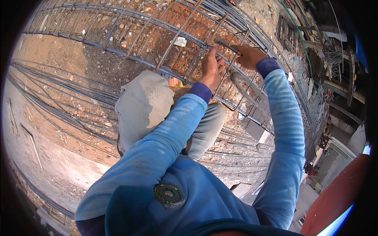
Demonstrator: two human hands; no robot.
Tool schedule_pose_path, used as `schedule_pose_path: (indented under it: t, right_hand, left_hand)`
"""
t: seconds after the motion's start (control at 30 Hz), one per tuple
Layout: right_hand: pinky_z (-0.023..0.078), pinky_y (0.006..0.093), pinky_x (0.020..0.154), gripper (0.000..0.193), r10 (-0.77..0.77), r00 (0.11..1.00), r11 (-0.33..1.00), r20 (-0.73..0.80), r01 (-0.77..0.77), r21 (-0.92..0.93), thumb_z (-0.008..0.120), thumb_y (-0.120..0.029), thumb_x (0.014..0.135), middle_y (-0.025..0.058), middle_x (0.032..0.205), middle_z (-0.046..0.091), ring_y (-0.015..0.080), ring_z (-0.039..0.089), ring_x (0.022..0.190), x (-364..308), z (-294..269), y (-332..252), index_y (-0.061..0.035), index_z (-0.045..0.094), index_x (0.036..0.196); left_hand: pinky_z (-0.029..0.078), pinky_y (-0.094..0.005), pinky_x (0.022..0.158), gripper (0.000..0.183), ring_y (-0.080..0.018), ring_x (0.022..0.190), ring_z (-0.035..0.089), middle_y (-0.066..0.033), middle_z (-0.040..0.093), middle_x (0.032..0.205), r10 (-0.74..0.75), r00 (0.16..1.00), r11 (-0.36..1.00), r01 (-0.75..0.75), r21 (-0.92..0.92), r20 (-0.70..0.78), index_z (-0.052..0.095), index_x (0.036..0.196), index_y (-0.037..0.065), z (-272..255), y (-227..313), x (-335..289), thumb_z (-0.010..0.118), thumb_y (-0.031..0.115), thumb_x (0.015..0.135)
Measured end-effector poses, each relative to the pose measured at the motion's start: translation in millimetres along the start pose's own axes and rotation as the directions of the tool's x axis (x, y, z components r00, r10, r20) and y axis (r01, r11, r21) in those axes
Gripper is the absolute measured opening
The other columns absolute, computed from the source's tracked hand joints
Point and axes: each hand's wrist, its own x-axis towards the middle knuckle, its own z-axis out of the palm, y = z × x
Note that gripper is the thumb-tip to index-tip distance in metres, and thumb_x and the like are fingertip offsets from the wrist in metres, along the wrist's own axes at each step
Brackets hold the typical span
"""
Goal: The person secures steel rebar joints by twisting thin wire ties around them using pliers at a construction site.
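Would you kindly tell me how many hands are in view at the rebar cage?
2. The left hand grips a bar of the rebar cage at upper centre; the right hand, just to its right, holds a thin metal tool. No other hands are visible.

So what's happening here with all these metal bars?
A person in a blue long-sleeved top crouches over a long cage of steel reinforcing bars laid on reddish, stony ground. The left hand grips one of the thin cross bars. The right hand holds a slim rod-like tool against the same joint; whether tie wire is there is too small to tell. More loose bars lie on the dirt beside the person's knee.
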Motion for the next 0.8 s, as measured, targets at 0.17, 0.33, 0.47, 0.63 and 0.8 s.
schedule_pose_path:
  t: [0.17, 0.33, 0.47, 0.63, 0.8]
  right_hand:
    - [0.051, 0.0465, 0.079, 0.057, 0.057, 0.986, 0.973, 0.157, -0.019, -0.232, 0.054, -0.007, 0.080, 0.0205, 0.107, 0.064, 0.0384, 0.064, 0.093, 10, -28, -28, -0.0157, 0.045, 0.136]
    - [0.050, 0.0518, 0.077, 0.059, 0.098, 0.989, 0.837, 0.114, -0.020, -0.547, 0.061, -0.006, 0.079, 0.0192, 0.097, 0.062, 0.0371, 0.065, 0.088, 11, -33, -53, -0.0179, 0.044, 0.133]
    - [0.050, 0.0546, 0.076, 0.043, -0.014, 1.000, 0.732, 0.016, 0.021, -0.681, 0.065, -0.020, 0.082, 0.0111, 0.094, 0.063, 0.0331, 0.067, 0.086, 2, -26, -61, -0.0160, 0.051, 0.123]
    - [0.051, 0.0499, 0.079, 0.046, -0.018, 0.999, 0.519, -0.050, -0.034, -0.854, 0.061, -0.016, 0.084, 0.0138, 0.097, 0.060, 0.0306, 0.062, 0.091, 1, -10, -73, -0.0110, 0.047, 0.128]
    - [0.052, 0.0436, 0.071, 0.037, 0.093, 0.990, 0.767, 0.107, -0.003, -0.641, 0.057, -0.013, 0.086, 0.0139, 0.091, 0.062, 0.0258, 0.065, 0.083, 14, -12, -37, -0.0073, 0.051, 0.122]
  left_hand:
    - [0.040, -0.0396, 0.092, 0.079, -0.0223, 0.107, 0.049, -0.0078, 0.046, 0.106, -0.007, 0.999, 0.989, 0.011, -0.150, 0.031, 0.041, 0.127, 0.003, 14, -12, -14, 0.066, 0.060, 0.077]
    - [0.041, -0.0377, 0.089, 0.068, -0.0238, 0.105, 0.052, -0.0070, 0.048, 0.101, 0.094, 0.971, 0.961, -0.031, -0.274, 0.219, 0.048, 0.117, 0.008, 25, -16, -6, 0.067, 0.060, 0.077]
    - [0.041, -0.0321, 0.083, 0.042, -0.0143, 0.095, 0.057, 0.0000, 0.057, 0.099, 0.071, 0.978, 0.901, 0.022, -0.433, 0.198, 0.056, 0.106, 0.014, 36, -13, -1, 0.061, 0.051, 0.087]
    - [0.044, -0.0364, 0.083, 0.054, -0.0162, 0.097, 0.055, -0.0028, 0.055, 0.103, 0.076, 0.967, 0.874, 0.054, -0.483, 0.245, 0.050, 0.110, 0.012, 34, -10, 1, 0.068, 0.054, 0.080]
    - [0.045, -0.0329, 0.081, 0.041, -0.0145, 0.093, 0.059, -0.0010, 0.063, 0.095, -0.074, 0.982, 0.864, 0.149, -0.481, 0.171, 0.058, 0.101, 0.015, 26, -7, 2, 0.062, 0.052, 0.086]
